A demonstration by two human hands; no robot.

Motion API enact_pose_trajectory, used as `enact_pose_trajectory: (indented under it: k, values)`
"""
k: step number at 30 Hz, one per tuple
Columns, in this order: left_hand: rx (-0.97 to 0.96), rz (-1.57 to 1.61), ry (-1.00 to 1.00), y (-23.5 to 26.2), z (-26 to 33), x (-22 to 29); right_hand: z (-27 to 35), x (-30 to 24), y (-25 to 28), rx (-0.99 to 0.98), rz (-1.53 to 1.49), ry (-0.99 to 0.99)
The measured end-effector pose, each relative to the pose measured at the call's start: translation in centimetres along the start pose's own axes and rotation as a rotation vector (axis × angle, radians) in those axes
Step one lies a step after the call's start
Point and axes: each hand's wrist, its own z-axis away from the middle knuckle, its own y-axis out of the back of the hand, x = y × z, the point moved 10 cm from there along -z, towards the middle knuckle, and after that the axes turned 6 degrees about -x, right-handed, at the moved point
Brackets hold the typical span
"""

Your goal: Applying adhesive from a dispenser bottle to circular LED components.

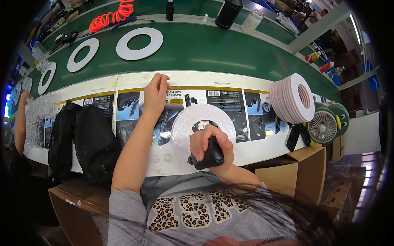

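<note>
In my right hand (211,145) is a black, rounded, bottle-like object (210,158) with a short tip at its left side; its exact kind is unclear. The fingers wrap round it above a white speckled ring (184,123) lying flat on the bench, and they hide part of the ring's hole. My left hand (156,93) is beyond the ring, near the bench's far edge, with its fingers curled closed; whatever they may hold is hidden. A stack of similar rings (283,100) lies tilted on its side to the right.
Separate white rings (154,43) lie on the green conveyor belt (197,49). A small fan (322,126) stands right of the stack. Black sleeves (92,139) and clear plastic (37,119) lie left, near another person's arm (20,123). Cardboard boxes (310,176) stand below the bench.
</note>
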Motion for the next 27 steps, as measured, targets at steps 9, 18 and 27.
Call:
enact_pose_trajectory:
  k: [9,18,27]
  values:
    - [-0.012,-0.023,0.008,-0.1,-0.1,-0.1,-0.1,0.0,0.2,0.005,-0.017,0.006]
    - [-0.012,0.001,0.014,0.0,0.1,-0.2,-0.6,0.3,2.0,0.143,-0.158,-0.006]
    - [-0.015,0.0,0.013,-0.1,0.0,-0.1,-0.2,0.6,5.9,0.455,-0.505,-0.076]
